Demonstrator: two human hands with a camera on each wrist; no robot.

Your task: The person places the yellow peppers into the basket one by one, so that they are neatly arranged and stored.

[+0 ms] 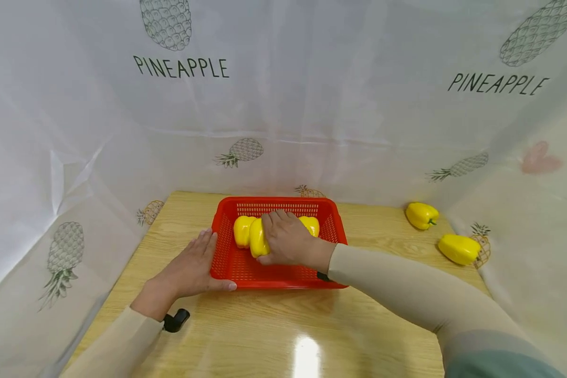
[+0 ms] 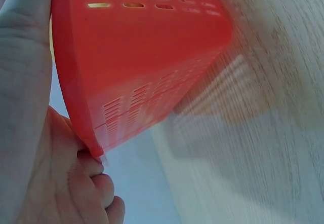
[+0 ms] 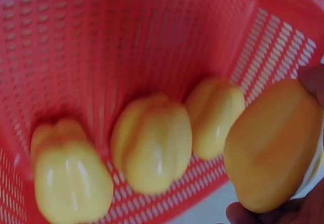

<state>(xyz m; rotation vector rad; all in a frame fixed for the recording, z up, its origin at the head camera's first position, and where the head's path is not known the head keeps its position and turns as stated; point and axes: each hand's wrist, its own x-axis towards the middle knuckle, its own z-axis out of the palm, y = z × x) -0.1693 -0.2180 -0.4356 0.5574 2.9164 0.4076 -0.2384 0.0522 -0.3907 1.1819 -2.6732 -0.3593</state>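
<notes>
A red plastic basket stands on the wooden table with yellow peppers inside. My right hand is over it, gripping a yellow pepper; in the right wrist view that held pepper is at the right, between thumb and fingers. Other peppers lie in the basket: one at the left, one in the middle and one beside it. My left hand, fingers extended, rests on the basket's left rim; the left wrist view shows the hand against the rim.
Two more yellow peppers, one farther back and one nearer, lie on the table at the right. A pale sheet printed with pineapples hangs behind the table and at both sides.
</notes>
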